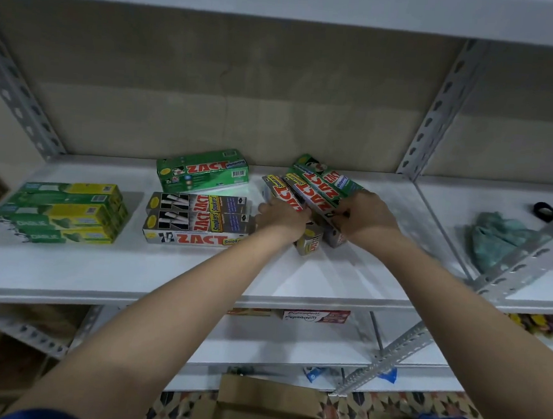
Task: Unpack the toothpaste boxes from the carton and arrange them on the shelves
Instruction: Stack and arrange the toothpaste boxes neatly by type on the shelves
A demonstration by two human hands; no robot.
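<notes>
**Two hands on a bundle of ZACT boxes at the middle shelf**

Two bare hands reach over the white shelf [131, 274] and meet on a loose bundle of toothpaste boxes [306, 192] that sits tilted, its far end angled toward the back wall. The left hand [281, 218] presses its fingers over the near left side of the bundle; the right hand [368, 218] closes around the right side, fingers curled onto the box edges. Red "ZACT" lettering shows on several boxes in the bundle, with "Smokers" on a yellow strip at the left and "Whitening" on a green box at the right.

Just left of the hands lies a grey stack [198, 219] reading "ZACT Smokers", three boxes showing. Behind it a green stack [202, 170] reads "ZACT Whitening" and carries a barcode. Farther left, well apart, a green-and-yellow stack [66, 211] reads "DARLIE".

On the shelf below, a box [315, 315] shows "Pepsodent" upside down. The brown carton [262, 410] stands open on the patterned floor beneath the arms. A crumpled green cloth [497, 240] lies in the bay to the right.
</notes>
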